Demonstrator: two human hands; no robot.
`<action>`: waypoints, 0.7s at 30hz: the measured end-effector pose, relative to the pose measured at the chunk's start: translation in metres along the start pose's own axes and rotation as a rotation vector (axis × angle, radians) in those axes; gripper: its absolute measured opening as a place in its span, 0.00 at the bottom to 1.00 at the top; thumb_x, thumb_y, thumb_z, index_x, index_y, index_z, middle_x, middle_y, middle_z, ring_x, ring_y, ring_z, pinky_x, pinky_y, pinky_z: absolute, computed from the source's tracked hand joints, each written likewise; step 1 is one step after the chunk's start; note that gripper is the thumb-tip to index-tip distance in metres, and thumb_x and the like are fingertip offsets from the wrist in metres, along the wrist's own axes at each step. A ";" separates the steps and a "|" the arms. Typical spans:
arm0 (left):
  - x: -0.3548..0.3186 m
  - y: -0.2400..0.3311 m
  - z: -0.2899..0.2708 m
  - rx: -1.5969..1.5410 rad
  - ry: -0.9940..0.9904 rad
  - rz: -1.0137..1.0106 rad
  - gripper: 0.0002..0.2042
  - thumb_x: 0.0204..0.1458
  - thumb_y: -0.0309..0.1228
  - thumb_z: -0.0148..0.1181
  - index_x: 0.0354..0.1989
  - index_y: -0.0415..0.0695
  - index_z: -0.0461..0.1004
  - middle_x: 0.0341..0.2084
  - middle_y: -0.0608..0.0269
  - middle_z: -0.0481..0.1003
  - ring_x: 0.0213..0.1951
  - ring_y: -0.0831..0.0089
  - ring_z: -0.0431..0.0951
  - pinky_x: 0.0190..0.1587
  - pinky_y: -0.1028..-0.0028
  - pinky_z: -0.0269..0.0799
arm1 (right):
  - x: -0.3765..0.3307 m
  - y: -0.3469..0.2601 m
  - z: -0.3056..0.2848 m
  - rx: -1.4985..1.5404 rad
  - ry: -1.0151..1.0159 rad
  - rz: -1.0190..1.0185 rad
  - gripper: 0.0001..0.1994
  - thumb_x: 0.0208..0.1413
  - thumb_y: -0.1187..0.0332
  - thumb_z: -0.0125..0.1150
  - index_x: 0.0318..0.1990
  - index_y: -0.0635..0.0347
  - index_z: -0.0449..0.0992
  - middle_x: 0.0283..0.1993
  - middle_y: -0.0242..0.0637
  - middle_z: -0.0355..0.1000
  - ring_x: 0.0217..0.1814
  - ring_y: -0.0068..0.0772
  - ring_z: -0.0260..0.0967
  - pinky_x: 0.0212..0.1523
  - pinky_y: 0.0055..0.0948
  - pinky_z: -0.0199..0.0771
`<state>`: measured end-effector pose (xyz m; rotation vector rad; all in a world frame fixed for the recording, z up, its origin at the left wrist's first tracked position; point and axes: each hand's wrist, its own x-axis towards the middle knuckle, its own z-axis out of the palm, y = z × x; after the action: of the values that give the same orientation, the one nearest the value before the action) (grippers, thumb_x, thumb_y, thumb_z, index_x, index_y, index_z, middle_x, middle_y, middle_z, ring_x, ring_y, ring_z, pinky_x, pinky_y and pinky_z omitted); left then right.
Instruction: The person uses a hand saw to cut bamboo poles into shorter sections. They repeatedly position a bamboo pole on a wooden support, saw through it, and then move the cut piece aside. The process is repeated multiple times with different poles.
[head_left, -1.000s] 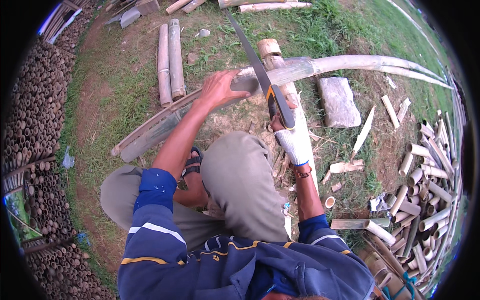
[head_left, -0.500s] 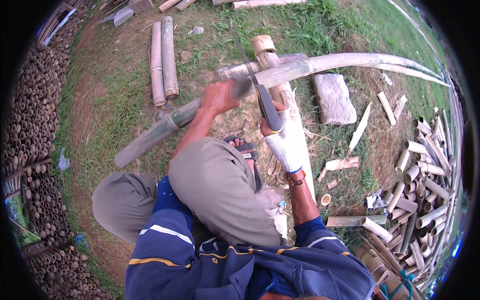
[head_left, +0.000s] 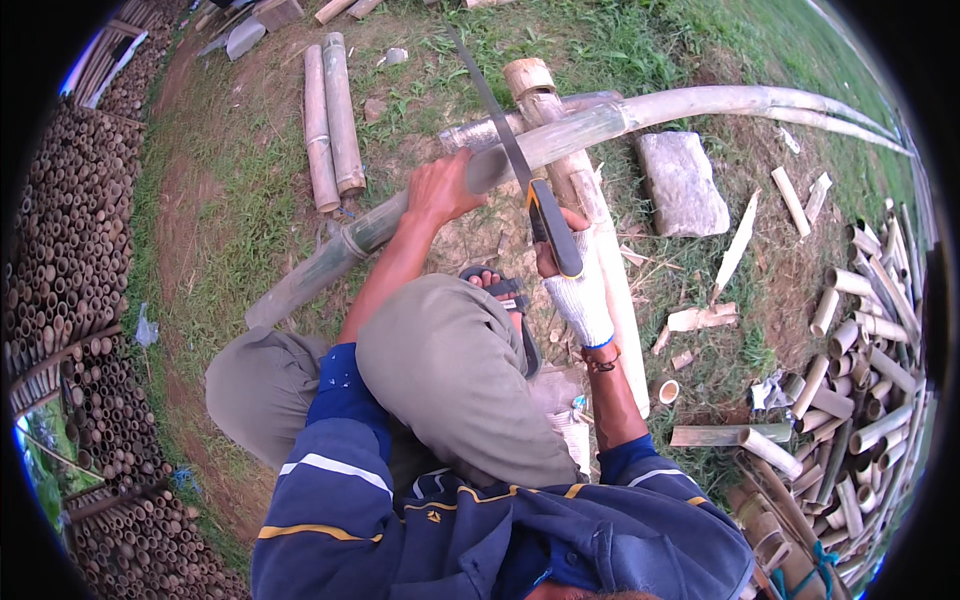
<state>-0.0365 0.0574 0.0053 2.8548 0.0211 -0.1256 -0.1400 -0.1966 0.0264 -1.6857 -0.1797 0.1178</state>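
Note:
A long bamboo pole (head_left: 590, 128) lies slantwise across a bamboo support (head_left: 572, 185) on the ground. My bare left hand (head_left: 442, 188) is wrapped round the pole, left of where the saw touches it. In my right hand (head_left: 570, 262), which wears a white knitted glove, is the black and yellow handle of a hand saw (head_left: 554, 228). Its thin blade crosses the top of the pole just right of my left hand and points away from me. How deep the blade sits cannot be made out.
A grey stone block (head_left: 683, 184) sits right of the support. Two cut bamboo lengths (head_left: 333, 120) lie at the far left. Many short pieces form a bamboo heap (head_left: 860, 380) at the right, and stacked bamboo (head_left: 70, 250) lines the left edge. My sandalled foot (head_left: 505, 300) is below the pole.
My right hand and the saw have drawn back slightly toward me along the cut. My left hand keeps its grip on the pole. The whole view has shifted a little.

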 end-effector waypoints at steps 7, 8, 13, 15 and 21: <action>0.001 -0.001 -0.007 -0.028 -0.037 -0.012 0.35 0.42 0.40 0.81 0.62 0.45 0.79 0.44 0.43 0.88 0.49 0.45 0.89 0.57 0.49 0.85 | -0.061 -0.009 -0.048 -0.204 0.002 -0.075 0.29 0.54 0.83 0.66 0.66 0.63 0.74 0.41 0.27 0.72 0.40 0.18 0.70 0.43 0.23 0.73; 0.000 -0.003 -0.005 -0.020 -0.058 -0.024 0.35 0.42 0.40 0.81 0.62 0.45 0.79 0.44 0.44 0.88 0.49 0.45 0.89 0.57 0.50 0.85 | -0.078 -0.013 -0.055 -0.108 -0.046 0.057 0.29 0.54 0.82 0.65 0.67 0.65 0.73 0.43 0.29 0.73 0.41 0.20 0.70 0.45 0.25 0.75; 0.007 -0.010 0.000 -0.019 -0.111 -0.008 0.38 0.42 0.41 0.81 0.66 0.46 0.78 0.47 0.41 0.87 0.51 0.42 0.88 0.60 0.48 0.83 | -0.100 -0.002 -0.059 -0.094 0.002 0.100 0.28 0.58 0.82 0.61 0.68 0.66 0.69 0.51 0.32 0.70 0.47 0.22 0.68 0.51 0.23 0.74; 0.006 -0.010 -0.003 -0.051 -0.113 0.006 0.39 0.41 0.41 0.81 0.66 0.45 0.78 0.47 0.42 0.87 0.51 0.42 0.88 0.60 0.48 0.83 | -0.102 0.006 -0.059 0.034 0.030 0.158 0.27 0.59 0.81 0.62 0.67 0.66 0.69 0.53 0.33 0.69 0.49 0.22 0.68 0.53 0.23 0.73; -0.003 -0.032 -0.008 -0.085 -0.093 0.078 0.37 0.41 0.42 0.79 0.63 0.45 0.79 0.46 0.42 0.88 0.50 0.43 0.88 0.59 0.50 0.83 | -0.102 -0.021 -0.043 -0.165 -0.054 0.019 0.26 0.61 0.78 0.63 0.67 0.65 0.69 0.51 0.32 0.69 0.49 0.23 0.68 0.52 0.26 0.74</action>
<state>-0.0399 0.0903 0.0041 2.7569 -0.1012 -0.2346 -0.2337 -0.2549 0.0493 -1.8496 -0.2186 0.1664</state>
